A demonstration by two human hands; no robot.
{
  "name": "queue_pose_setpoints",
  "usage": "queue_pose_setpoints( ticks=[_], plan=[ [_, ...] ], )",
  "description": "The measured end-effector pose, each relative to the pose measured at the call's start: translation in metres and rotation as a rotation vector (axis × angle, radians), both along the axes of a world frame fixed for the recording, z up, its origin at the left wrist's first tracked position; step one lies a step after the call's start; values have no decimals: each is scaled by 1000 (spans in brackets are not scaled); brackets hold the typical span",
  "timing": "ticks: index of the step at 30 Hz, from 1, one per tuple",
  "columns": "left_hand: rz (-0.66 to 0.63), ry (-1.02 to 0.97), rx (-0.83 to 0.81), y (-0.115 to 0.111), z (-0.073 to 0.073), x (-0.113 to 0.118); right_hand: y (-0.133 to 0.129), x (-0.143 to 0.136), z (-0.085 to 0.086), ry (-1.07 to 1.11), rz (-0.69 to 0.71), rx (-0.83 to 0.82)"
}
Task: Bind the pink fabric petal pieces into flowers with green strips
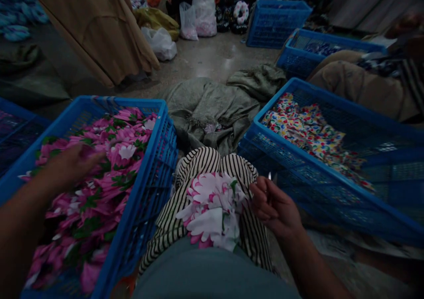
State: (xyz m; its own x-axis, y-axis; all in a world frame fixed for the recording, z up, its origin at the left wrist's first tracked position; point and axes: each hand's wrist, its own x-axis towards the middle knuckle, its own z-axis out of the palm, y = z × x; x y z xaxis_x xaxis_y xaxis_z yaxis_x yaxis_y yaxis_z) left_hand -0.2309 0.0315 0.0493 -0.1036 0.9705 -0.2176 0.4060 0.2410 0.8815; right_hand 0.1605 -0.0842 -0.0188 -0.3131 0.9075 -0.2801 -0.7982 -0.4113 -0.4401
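My left hand (71, 164) is over the pink and white fabric flower pieces (109, 186) in the left blue crate (139, 188). Its fingers are stretched out and apart, somewhat blurred by motion; I see nothing clearly held in them. Over my right thigh, my right hand (273, 206) is closed, with the shiny tips of what look like small scissors (270, 175) sticking up from it; the rest is hidden by the fingers. White and pink petal-shaped fabric pieces (212, 210) with bits of green lie on my striped lap, close to that hand.
To the right stands a blue crate (298, 157) of colourful patterned fabric pieces (308, 129). Grey-green sacking (212, 107) lies ahead on the floor. A brown cloth-covered stand (96, 29), plastic bags (202, 16) and more blue crates (276, 23) are farther off. Another person (361, 80) sits at right.
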Motion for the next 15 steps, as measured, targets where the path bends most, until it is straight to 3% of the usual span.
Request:
queue_pose_setpoints(
  ticks=[2, 3, 7, 9, 11, 13, 15],
  plan=[
    [-148, 535, 240, -11, -16, 10, -1, 11, 0, -64, -52, -17],
    [-297, 608, 324, -23, -25, 26, -1, 13, -1, -92, -72, -23],
    [-971, 373, 326, -78, -50, 121, 1, 10, -2, -160, -115, -45],
    [-1100, 373, 333, -96, -55, 158, 0, 7, -4, -170, -111, -67],
    [-1188, 456, 323, -104, -58, 176, -2, 6, -6, -176, -114, -85],
    [-1238, 531, 319, -105, -61, 179, -4, 7, -8, -177, -134, -96],
    [-1211, 510, 313, -104, -61, 174, -6, 8, -10, -174, -155, -105]
  ],
)
